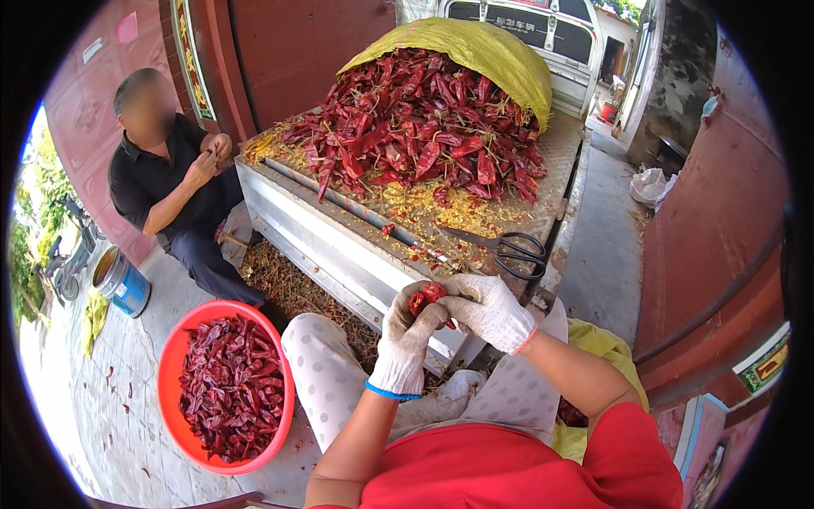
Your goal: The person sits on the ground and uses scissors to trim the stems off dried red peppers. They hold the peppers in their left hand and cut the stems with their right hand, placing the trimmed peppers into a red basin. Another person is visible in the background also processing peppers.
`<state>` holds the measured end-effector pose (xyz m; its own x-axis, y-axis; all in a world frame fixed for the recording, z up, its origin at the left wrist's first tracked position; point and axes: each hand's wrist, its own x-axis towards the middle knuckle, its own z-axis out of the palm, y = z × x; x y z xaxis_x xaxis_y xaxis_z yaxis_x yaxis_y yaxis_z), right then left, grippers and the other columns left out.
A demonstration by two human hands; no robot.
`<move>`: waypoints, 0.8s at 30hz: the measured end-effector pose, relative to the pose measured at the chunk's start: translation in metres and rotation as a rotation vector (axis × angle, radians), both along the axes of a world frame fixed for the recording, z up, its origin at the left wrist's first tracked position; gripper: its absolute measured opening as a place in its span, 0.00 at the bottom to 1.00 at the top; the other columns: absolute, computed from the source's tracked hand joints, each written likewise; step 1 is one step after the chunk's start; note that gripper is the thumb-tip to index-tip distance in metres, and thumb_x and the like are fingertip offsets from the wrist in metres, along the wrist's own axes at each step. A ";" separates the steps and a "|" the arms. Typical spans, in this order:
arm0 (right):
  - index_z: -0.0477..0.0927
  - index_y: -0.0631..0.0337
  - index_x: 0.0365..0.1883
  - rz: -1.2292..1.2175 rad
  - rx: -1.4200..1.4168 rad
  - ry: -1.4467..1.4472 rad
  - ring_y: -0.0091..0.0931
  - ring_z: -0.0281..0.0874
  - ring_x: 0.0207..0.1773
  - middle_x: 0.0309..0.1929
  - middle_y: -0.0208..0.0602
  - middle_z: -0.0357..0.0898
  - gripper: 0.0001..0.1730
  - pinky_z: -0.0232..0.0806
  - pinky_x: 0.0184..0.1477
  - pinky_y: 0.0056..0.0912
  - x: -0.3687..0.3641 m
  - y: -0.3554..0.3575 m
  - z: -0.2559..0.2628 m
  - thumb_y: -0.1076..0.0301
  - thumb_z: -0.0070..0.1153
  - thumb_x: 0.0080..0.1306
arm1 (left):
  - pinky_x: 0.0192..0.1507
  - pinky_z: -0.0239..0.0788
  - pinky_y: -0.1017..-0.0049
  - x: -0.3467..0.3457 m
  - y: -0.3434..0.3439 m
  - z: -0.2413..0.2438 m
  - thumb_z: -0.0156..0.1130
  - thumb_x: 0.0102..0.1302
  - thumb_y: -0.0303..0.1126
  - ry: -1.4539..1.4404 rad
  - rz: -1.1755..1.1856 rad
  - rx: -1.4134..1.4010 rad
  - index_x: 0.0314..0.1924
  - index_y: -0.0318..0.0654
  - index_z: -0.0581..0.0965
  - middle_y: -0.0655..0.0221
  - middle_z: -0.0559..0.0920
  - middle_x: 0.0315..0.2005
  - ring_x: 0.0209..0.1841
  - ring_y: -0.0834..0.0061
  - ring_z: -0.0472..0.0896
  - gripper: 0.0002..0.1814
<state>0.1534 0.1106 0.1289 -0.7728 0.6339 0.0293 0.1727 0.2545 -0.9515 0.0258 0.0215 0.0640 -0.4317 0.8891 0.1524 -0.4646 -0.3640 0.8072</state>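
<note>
Both my hands wear soiled white knit gloves and meet over my lap, just off the truck bed's edge. My left hand grips a dried red chili pepper, which looks opened or broken. Fingers of my right hand pinch the same pepper from the other side. Beyond them, black-handled scissors lie on the truck bed among yellow seeds. A large heap of dried red peppers with stems spills out of a yellow woven sack.
A red plastic basin of peppers stands on the ground to my left. Across from it sits another person, hands raised together. Stem litter covers the ground below the bed. A bucket is far left; a yellow sack is at my right.
</note>
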 end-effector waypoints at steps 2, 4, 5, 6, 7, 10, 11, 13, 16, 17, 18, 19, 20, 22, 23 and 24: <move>0.84 0.63 0.40 -0.009 0.187 -0.003 0.32 0.77 0.28 0.31 0.42 0.81 0.08 0.70 0.32 0.33 -0.003 -0.003 -0.002 0.69 0.59 0.69 | 0.40 0.72 0.79 -0.006 0.000 -0.009 0.62 0.68 0.25 0.005 -0.008 0.004 0.56 0.33 0.75 0.70 0.82 0.38 0.36 0.82 0.78 0.17; 0.84 0.61 0.40 0.007 0.372 -0.016 0.41 0.80 0.32 0.32 0.47 0.81 0.08 0.71 0.35 0.39 -0.004 0.000 -0.001 0.66 0.59 0.69 | 0.38 0.73 0.79 -0.006 0.000 -0.010 0.62 0.68 0.27 -0.019 -0.007 0.008 0.55 0.33 0.76 0.70 0.82 0.36 0.33 0.80 0.79 0.16; 0.84 0.60 0.40 0.015 0.431 -0.032 0.43 0.81 0.34 0.33 0.48 0.81 0.09 0.72 0.36 0.41 -0.005 0.000 0.000 0.65 0.58 0.69 | 0.36 0.74 0.78 -0.005 0.001 -0.009 0.62 0.67 0.28 -0.044 0.003 0.010 0.53 0.33 0.77 0.69 0.82 0.34 0.31 0.78 0.80 0.15; 0.84 0.59 0.40 0.021 0.491 -0.048 0.46 0.82 0.36 0.33 0.49 0.81 0.09 0.73 0.37 0.43 -0.004 0.001 0.002 0.63 0.58 0.69 | 0.34 0.75 0.77 -0.004 0.002 -0.007 0.62 0.67 0.29 -0.067 0.012 0.014 0.52 0.33 0.77 0.69 0.81 0.32 0.29 0.76 0.81 0.15; 0.84 0.58 0.40 0.016 0.520 -0.072 0.46 0.82 0.38 0.34 0.49 0.82 0.10 0.73 0.37 0.44 -0.004 -0.001 0.005 0.62 0.57 0.69 | 0.35 0.74 0.78 -0.004 0.003 -0.008 0.62 0.67 0.29 -0.077 -0.004 0.025 0.52 0.33 0.77 0.69 0.82 0.34 0.30 0.78 0.80 0.15; 0.83 0.56 0.43 0.052 0.603 -0.174 0.47 0.82 0.42 0.36 0.50 0.82 0.13 0.73 0.40 0.47 -0.002 0.000 0.009 0.57 0.56 0.70 | 0.35 0.74 0.78 -0.006 0.005 -0.012 0.62 0.68 0.28 -0.134 -0.054 0.067 0.52 0.35 0.77 0.70 0.82 0.37 0.32 0.79 0.80 0.14; 0.83 0.55 0.44 0.077 0.633 -0.211 0.47 0.82 0.42 0.36 0.50 0.83 0.15 0.73 0.41 0.48 -0.001 0.001 0.012 0.55 0.55 0.70 | 0.36 0.75 0.77 -0.006 0.006 -0.015 0.62 0.67 0.28 -0.173 -0.075 0.089 0.51 0.36 0.77 0.69 0.82 0.36 0.32 0.78 0.80 0.13; 0.82 0.54 0.47 0.135 0.695 -0.283 0.48 0.82 0.43 0.37 0.50 0.83 0.17 0.73 0.43 0.50 0.004 0.000 0.020 0.52 0.54 0.71 | 0.37 0.77 0.76 -0.007 0.005 -0.016 0.63 0.67 0.28 -0.272 -0.086 0.104 0.50 0.37 0.77 0.68 0.82 0.36 0.33 0.77 0.81 0.12; 0.80 0.54 0.50 0.067 0.808 -0.383 0.47 0.83 0.45 0.39 0.50 0.84 0.20 0.73 0.48 0.51 0.011 0.012 0.030 0.50 0.53 0.70 | 0.40 0.80 0.70 -0.009 0.002 -0.021 0.63 0.67 0.29 -0.428 -0.072 0.101 0.48 0.40 0.77 0.67 0.82 0.37 0.35 0.72 0.83 0.10; 0.80 0.54 0.50 0.000 0.900 -0.442 0.46 0.83 0.46 0.41 0.49 0.84 0.19 0.73 0.49 0.51 0.016 0.026 0.033 0.51 0.53 0.70 | 0.40 0.80 0.69 -0.011 0.000 -0.023 0.63 0.67 0.30 -0.421 -0.057 0.085 0.48 0.40 0.76 0.66 0.83 0.37 0.36 0.70 0.83 0.11; 0.80 0.55 0.50 -0.078 0.987 -0.513 0.45 0.83 0.47 0.42 0.49 0.85 0.18 0.73 0.50 0.50 0.024 0.040 0.037 0.53 0.54 0.69 | 0.40 0.80 0.67 -0.011 -0.001 -0.021 0.63 0.67 0.30 -0.417 -0.054 0.070 0.49 0.40 0.76 0.66 0.83 0.38 0.38 0.68 0.83 0.12; 0.80 0.56 0.49 -0.148 1.062 -0.591 0.44 0.83 0.48 0.43 0.48 0.84 0.18 0.73 0.50 0.49 0.033 0.060 0.031 0.54 0.54 0.68 | 0.40 0.79 0.65 -0.010 -0.001 -0.018 0.63 0.67 0.31 -0.410 -0.048 0.057 0.49 0.40 0.76 0.65 0.83 0.38 0.40 0.66 0.83 0.12; 0.80 0.57 0.48 -0.220 1.132 -0.676 0.44 0.83 0.48 0.44 0.48 0.84 0.18 0.73 0.51 0.49 0.043 0.080 0.026 0.55 0.55 0.67 | 0.39 0.79 0.64 -0.008 0.000 -0.014 0.63 0.68 0.31 -0.417 -0.033 0.028 0.51 0.40 0.74 0.60 0.83 0.39 0.39 0.63 0.84 0.13; 0.80 0.59 0.47 -0.239 1.149 -0.820 0.44 0.83 0.49 0.45 0.49 0.84 0.18 0.73 0.52 0.49 0.054 0.106 0.018 0.56 0.56 0.66 | 0.37 0.79 0.64 -0.009 0.000 -0.014 0.62 0.68 0.31 -0.372 -0.095 0.025 0.50 0.40 0.73 0.58 0.83 0.40 0.37 0.63 0.84 0.13; 0.80 0.60 0.46 -0.207 1.136 -0.875 0.44 0.83 0.49 0.45 0.51 0.84 0.18 0.73 0.52 0.49 0.058 0.117 0.014 0.57 0.56 0.65 | 0.36 0.79 0.64 -0.009 0.000 -0.014 0.62 0.68 0.31 -0.349 -0.126 0.024 0.49 0.40 0.73 0.56 0.83 0.40 0.36 0.62 0.84 0.12; 0.80 0.61 0.46 -0.172 1.112 -0.927 0.45 0.83 0.49 0.44 0.52 0.84 0.18 0.73 0.52 0.49 0.054 0.120 0.014 0.57 0.56 0.64 | 0.32 0.75 0.68 -0.008 -0.002 -0.013 0.62 0.67 0.30 -0.338 -0.124 0.019 0.45 0.41 0.73 0.59 0.82 0.35 0.29 0.68 0.81 0.09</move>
<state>0.2078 0.2303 0.1430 -0.7052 0.7020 0.0994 0.7062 0.6831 0.1861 0.0180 0.0199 0.0509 -0.3497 0.9362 0.0365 -0.7457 -0.3017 0.5940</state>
